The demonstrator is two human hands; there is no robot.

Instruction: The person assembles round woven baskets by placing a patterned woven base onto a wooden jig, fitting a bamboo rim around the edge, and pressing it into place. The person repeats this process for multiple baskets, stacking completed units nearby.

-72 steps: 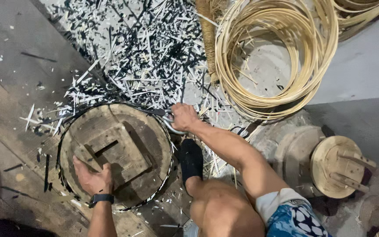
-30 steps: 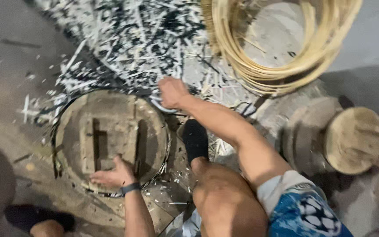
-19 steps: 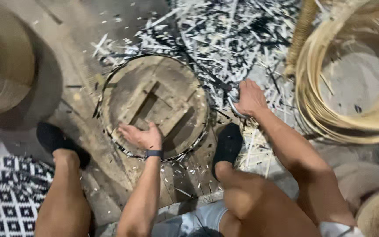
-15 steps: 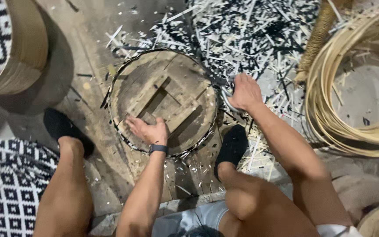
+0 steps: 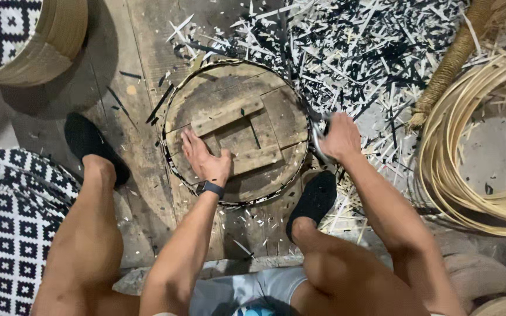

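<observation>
Wooden disc [image 5: 238,126] between hands, seemingly.

The round wooden form [image 5: 238,126] shows weathered grey-brown, its planks dull and dusty, with a dark band [image 5: 168,105] around its rim flecked pale in places. On the left wrist sits a black watch [image 5: 210,188]. Both feet wear plain black shoes, the left shoe [image 5: 92,143] and the right shoe [image 5: 314,199]. White and black slivers [image 5: 370,52] are strewn over the grey floor [image 5: 7,123] in a busy speckle. The coil of cane [image 5: 469,152] glows pale straw-yellow. The woven mat [image 5: 7,234] carries a black-and-white diamond check, and the basket [image 5: 36,35] beside it is tan with that same check inside.
</observation>
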